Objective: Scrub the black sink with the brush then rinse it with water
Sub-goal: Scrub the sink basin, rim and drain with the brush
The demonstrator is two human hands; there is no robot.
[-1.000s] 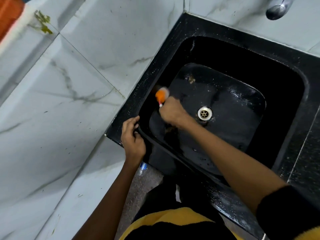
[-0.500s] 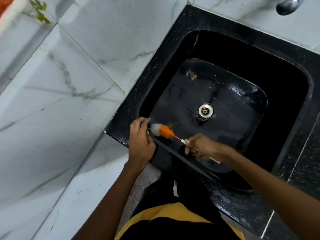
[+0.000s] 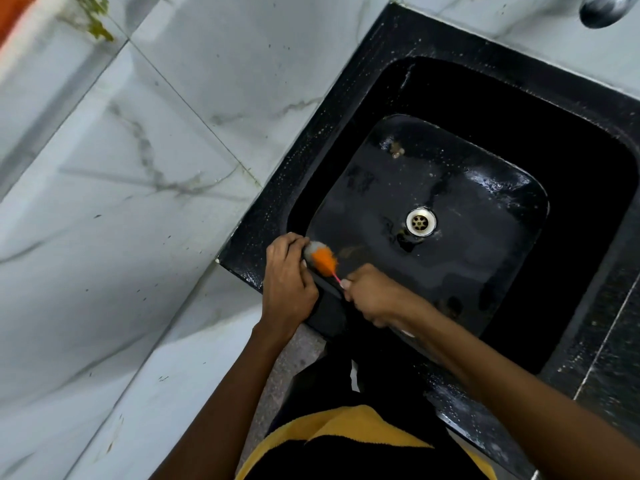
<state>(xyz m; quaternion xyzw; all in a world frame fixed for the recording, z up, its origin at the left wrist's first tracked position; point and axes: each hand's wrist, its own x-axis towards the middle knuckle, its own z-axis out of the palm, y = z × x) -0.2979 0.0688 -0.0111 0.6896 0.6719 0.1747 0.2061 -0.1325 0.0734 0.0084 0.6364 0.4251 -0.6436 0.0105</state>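
Since the earlier frame, the brush (image 3: 322,258) had come from the sink's (image 3: 433,188) left wall to its near-left rim, bristles just beside the left hand (image 3: 288,284). That hand gripped the rim, while the right hand (image 3: 372,296) was curled round the handle, whose long axis ran from it up-left to the head. Wet black basin with a drain (image 3: 420,221), marble tiles (image 3: 121,168) around, tap (image 3: 606,8) well apart.

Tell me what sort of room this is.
Likely a kitchen or washroom: a black sink set into a corner, white marble-look wall tiles, and a metal tap above.
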